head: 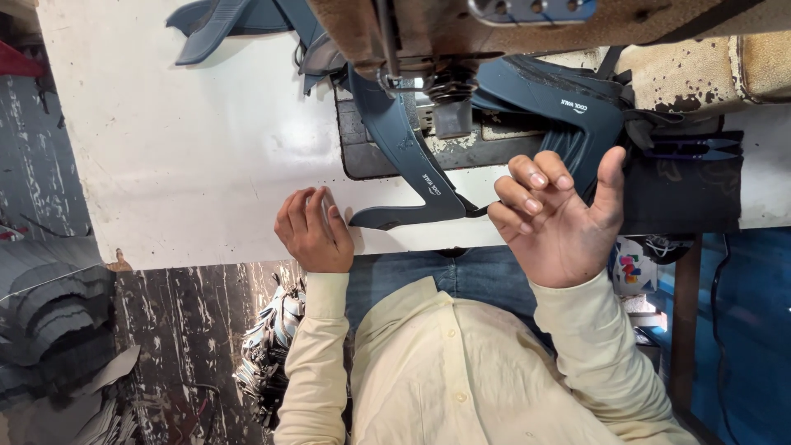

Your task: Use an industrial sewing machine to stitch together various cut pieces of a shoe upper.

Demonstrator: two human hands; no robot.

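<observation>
- Where the near edge of the white worktop (pixel 189 165) meets the person's lap, a pale yellow shirt (pixel 461 371) and blue trousers (pixel 412 272) fill the foreground, both sleeves reaching up toward the worktop.
- Beside the left sleeve, below the worktop edge, a bundle of dark straps (pixel 268 354) hangs over a dark streaked floor.
- At the near edge of the worktop, the left hand (pixel 315 231) rests with its fingers (pixel 306 206) curled loosely and close together; they grip nothing, and the fingertips lie just beside the near tip of the dark blue strap piece (pixel 404 152).
- To the right, the right hand (pixel 560 218) is raised, palm toward the camera, thumb up and fingers (pixel 527 185) bent at the knuckles; it holds nothing, with a thin dark end of the strap running near its forefinger.
- That strap piece lies aslant, from the near edge up across the grey machine bed (pixel 362 156) to beneath the presser foot (pixel 395 81).
- Behind the right hand, a pile of similar blue pieces (pixel 560 103) lies on the bed.
- At the far edge, the worn, rust-spotted sewing machine (pixel 700 66) spans the right side, and more blue pieces (pixel 222 25) lie toward the far left corner.
</observation>
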